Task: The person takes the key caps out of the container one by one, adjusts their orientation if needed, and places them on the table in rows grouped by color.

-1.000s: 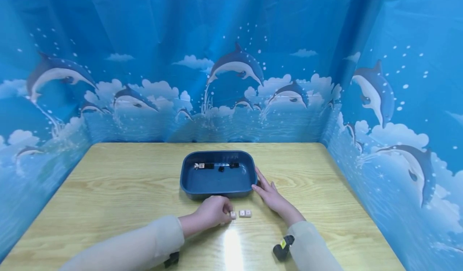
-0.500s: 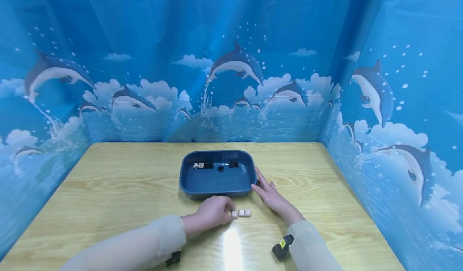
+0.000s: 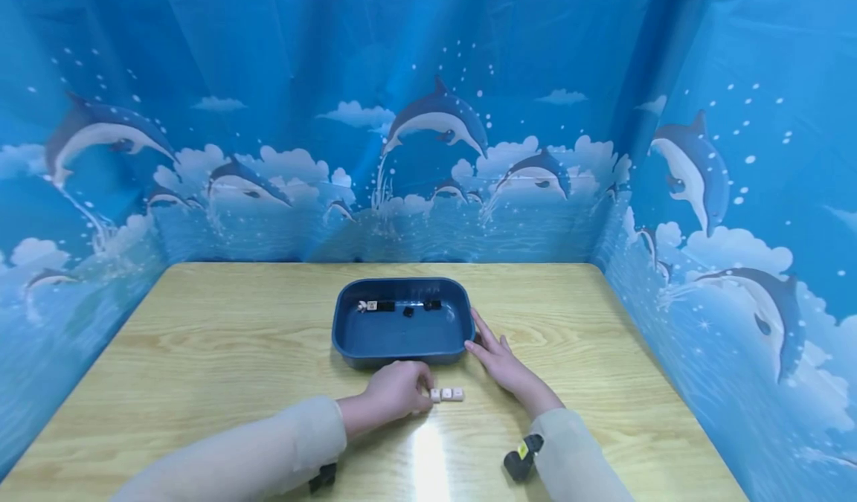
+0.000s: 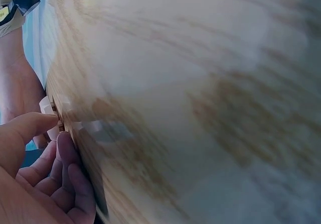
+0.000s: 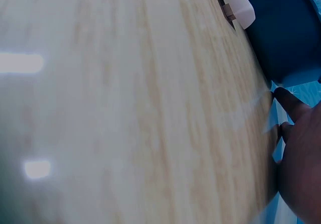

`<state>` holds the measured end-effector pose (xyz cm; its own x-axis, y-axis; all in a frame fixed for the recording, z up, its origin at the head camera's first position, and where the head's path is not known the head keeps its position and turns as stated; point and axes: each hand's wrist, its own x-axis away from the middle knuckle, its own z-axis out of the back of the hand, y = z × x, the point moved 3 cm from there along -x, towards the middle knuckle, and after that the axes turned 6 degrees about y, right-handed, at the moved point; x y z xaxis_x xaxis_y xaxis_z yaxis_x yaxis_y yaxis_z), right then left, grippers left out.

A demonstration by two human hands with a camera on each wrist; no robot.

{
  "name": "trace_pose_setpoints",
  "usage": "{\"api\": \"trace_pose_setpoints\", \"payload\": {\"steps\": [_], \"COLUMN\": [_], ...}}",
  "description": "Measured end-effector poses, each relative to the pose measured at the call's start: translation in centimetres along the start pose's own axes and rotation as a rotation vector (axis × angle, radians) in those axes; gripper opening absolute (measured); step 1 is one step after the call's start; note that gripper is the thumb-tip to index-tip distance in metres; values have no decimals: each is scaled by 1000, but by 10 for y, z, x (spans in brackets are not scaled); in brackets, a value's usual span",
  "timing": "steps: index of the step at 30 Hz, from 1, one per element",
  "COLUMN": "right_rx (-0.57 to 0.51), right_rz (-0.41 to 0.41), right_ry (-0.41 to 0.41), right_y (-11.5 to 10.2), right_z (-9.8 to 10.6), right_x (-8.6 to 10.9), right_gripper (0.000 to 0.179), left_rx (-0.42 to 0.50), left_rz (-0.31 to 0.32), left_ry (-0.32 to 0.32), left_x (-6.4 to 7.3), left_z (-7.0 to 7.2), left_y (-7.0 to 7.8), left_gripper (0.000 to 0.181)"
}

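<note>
In the head view, my left hand (image 3: 393, 390) is in front of the tray and pinches a small white keycap (image 3: 436, 396) between thumb and fingers. That keycap stands at the left end of a short row, right up against two other white keycaps (image 3: 452, 394) with small dark marks on top. The left wrist view shows the thumb and a fingertip at the low edge of a white keycap (image 4: 45, 106). My right hand (image 3: 502, 368) rests with extended fingers against the right front corner of the dark blue tray (image 3: 408, 358).
Inside the tray, along its back wall, lie a black-and-white piece (image 3: 376, 306) and small black pieces (image 3: 432, 305). Below it is a wood-grain table (image 3: 254, 338), with a blue dolphin-print curtain (image 3: 428, 212) behind and at the sides. A black wrist camera (image 3: 518, 465) hangs under the right sleeve.
My left hand has slid slightly to the right with its keycap, and the gap to the other two keycaps has closed. My right hand stays at the tray.
</note>
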<state>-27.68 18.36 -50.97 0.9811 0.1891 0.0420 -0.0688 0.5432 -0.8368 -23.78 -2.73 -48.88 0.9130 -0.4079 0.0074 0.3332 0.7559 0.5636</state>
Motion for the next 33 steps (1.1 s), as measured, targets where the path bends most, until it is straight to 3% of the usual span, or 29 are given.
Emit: {"api": "trace_pose_setpoints", "payload": {"steps": [33], "right_rx": [0], "right_rz": [16], "right_ry": [6], "right_y": [0], "right_z": [1], "right_x": [1], "right_gripper": [65], "left_rx": [-18], "left_rz": [22], "left_ry": [11], "left_x": [-1], "left_z": [-3], "left_y": [0], "left_gripper": [21]}}
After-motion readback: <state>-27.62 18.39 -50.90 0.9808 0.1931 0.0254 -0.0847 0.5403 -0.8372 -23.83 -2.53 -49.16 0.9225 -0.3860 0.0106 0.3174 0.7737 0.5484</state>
